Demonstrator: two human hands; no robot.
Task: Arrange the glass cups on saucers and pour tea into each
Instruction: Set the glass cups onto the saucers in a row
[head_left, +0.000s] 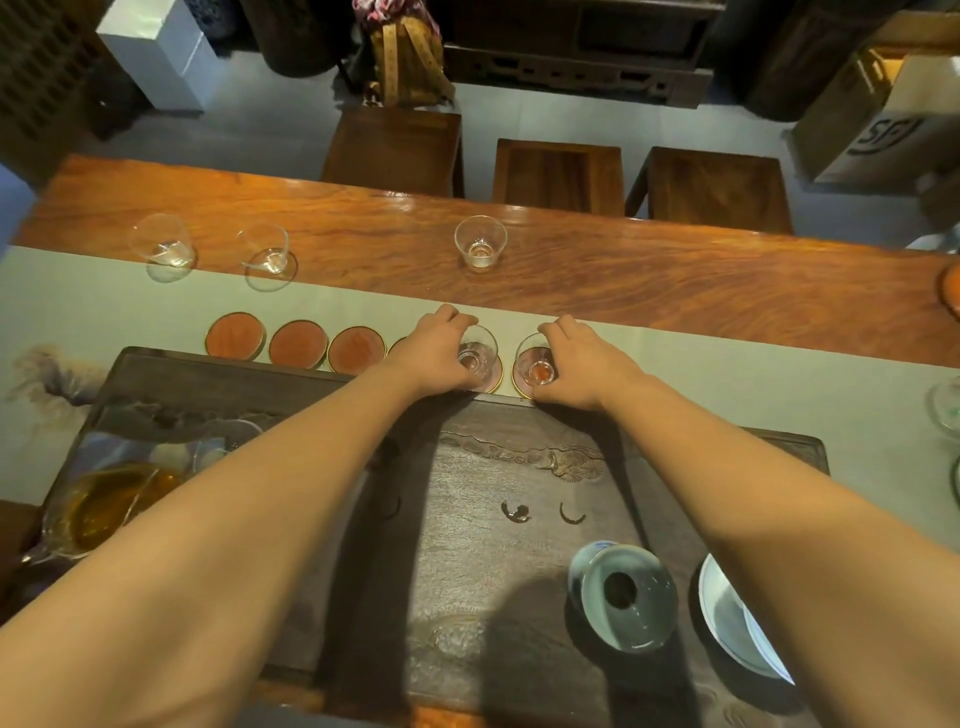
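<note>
Two glass cups are seated on the two rightmost saucers. The left hand (441, 353) grips the left seated cup (478, 356); the right hand (576, 364) grips the right seated cup (537, 364). Three bare saucers (297, 344) remain to the left; a fourth is mostly hidden under the left hand. Three empty cups (480, 243) stand far, on the wooden table (675, 280). Each cup is clear, small and flared. Pouring has not begun: the tea pitcher (104, 506) sits near left, full of amber tea.

The left hand (441, 353) grips a glass cup (477, 353) on a saucer (493, 379); just right of it, the right hand (576, 364) grips another cup (535, 361) on its saucer (515, 376), while three bare saucers (297, 344) lie left of the left hand
</note>
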